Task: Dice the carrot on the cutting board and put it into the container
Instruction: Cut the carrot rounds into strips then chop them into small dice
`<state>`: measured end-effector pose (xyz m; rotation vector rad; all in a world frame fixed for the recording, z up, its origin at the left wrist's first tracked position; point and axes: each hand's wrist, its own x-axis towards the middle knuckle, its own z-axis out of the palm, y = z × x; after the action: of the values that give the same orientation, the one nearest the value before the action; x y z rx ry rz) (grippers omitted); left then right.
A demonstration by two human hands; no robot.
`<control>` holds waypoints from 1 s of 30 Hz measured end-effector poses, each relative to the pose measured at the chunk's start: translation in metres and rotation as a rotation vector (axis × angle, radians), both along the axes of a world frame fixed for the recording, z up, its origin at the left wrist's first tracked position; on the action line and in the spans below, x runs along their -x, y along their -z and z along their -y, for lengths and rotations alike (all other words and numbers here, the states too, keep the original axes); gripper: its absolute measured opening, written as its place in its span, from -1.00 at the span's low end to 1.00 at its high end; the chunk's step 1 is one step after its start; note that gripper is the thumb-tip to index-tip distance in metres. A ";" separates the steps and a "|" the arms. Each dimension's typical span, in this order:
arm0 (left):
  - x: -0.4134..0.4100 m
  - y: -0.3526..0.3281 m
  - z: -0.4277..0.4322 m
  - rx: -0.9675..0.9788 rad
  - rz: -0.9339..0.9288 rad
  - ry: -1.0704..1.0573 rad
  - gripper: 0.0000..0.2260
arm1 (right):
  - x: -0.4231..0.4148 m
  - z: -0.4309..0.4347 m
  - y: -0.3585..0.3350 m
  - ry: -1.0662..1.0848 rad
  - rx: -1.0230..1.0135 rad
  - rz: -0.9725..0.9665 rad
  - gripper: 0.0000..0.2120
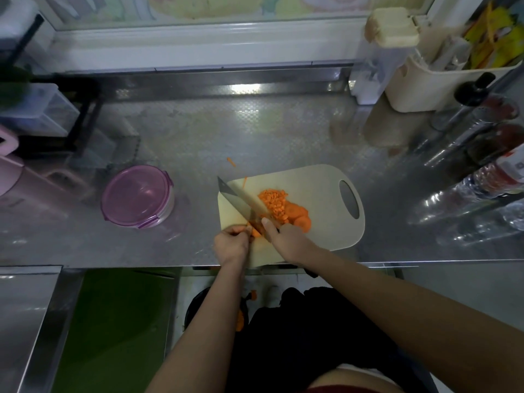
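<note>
At the cutting board's (320,191) near-left corner, the left hand (232,243) pinches a carrot piece (256,232) beside its fingertips. The right hand (285,237) grips the knife (239,199). Diced carrot (273,202) lies just beyond, and the container (137,197) sits well left.

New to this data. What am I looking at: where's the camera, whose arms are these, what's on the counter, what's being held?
There is no robot here: a person works with bare hands. The single picture comes from a wide-angle camera worn on their head, looking down, so both arms enter from the bottom edge. On the steel counter lies a beige cutting board with a pile of diced carrot and some carrot slices beside it. The right hand grips a knife, index finger laid along the blade. The left hand holds a carrot piece on the board next to the blade. To the left stands the container, with its purple lid on.
</note>
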<state>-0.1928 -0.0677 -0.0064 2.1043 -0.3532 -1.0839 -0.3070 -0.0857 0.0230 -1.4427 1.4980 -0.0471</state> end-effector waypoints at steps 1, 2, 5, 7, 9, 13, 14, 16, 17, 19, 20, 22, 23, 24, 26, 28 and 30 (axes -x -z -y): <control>0.000 0.000 0.000 0.004 -0.002 0.004 -0.81 | 0.002 0.000 -0.001 0.001 -0.003 0.006 -0.38; 0.000 0.000 0.001 0.003 -0.005 0.007 -0.79 | 0.003 -0.001 -0.002 0.004 0.002 0.020 -0.41; -0.001 0.002 0.001 -0.007 -0.003 0.013 -0.79 | 0.010 -0.006 -0.008 0.007 0.023 0.067 -0.47; 0.000 0.002 0.000 -0.003 -0.009 0.013 -0.81 | 0.012 -0.009 -0.009 -0.004 0.026 0.079 -0.48; 0.000 0.003 0.000 0.001 -0.009 0.008 -0.80 | 0.014 -0.011 -0.011 -0.002 0.025 0.100 -0.48; 0.001 0.004 0.001 -0.002 -0.004 0.005 -0.80 | 0.017 -0.012 -0.015 -0.029 0.048 0.126 -0.51; 0.001 0.005 0.001 -0.006 0.001 0.007 -0.80 | 0.018 -0.012 -0.015 -0.034 0.048 0.123 -0.52; 0.001 0.006 0.001 -0.012 0.004 0.000 -0.80 | 0.020 -0.014 -0.014 -0.046 0.054 0.109 -0.53; 0.001 0.006 0.001 -0.012 0.008 0.001 -0.81 | 0.022 -0.015 -0.014 -0.054 0.067 0.105 -0.55; 0.001 0.008 0.001 -0.012 0.016 0.001 -0.81 | 0.024 -0.018 -0.015 -0.063 0.094 0.110 -0.59; 0.001 0.007 0.001 -0.013 0.017 -0.001 -0.81 | 0.026 -0.019 -0.016 -0.064 0.102 0.110 -0.61; 0.002 0.006 0.001 -0.013 0.028 -0.007 -0.80 | 0.029 -0.020 -0.017 -0.074 0.092 0.097 -0.61; 0.003 0.007 0.001 -0.011 0.036 -0.007 -0.79 | 0.030 -0.021 -0.017 -0.076 0.083 0.088 -0.60; 0.003 0.006 0.001 -0.012 0.042 -0.007 -0.78 | 0.030 -0.021 -0.017 -0.073 0.074 0.082 -0.60; 0.003 0.006 0.001 -0.009 0.044 -0.009 -0.78 | 0.030 -0.021 -0.015 -0.068 0.058 0.069 -0.58; 0.003 0.008 0.001 -0.007 0.036 -0.006 -0.80 | 0.030 -0.021 -0.017 -0.066 0.053 0.069 -0.57; 0.002 0.008 0.001 -0.015 0.036 -0.006 -0.84 | 0.030 -0.021 -0.019 -0.071 0.045 0.068 -0.58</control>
<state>-0.1951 -0.0688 -0.0148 2.1388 -0.3570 -1.0496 -0.3367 -0.0650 0.0422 -1.5143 1.3976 -0.0857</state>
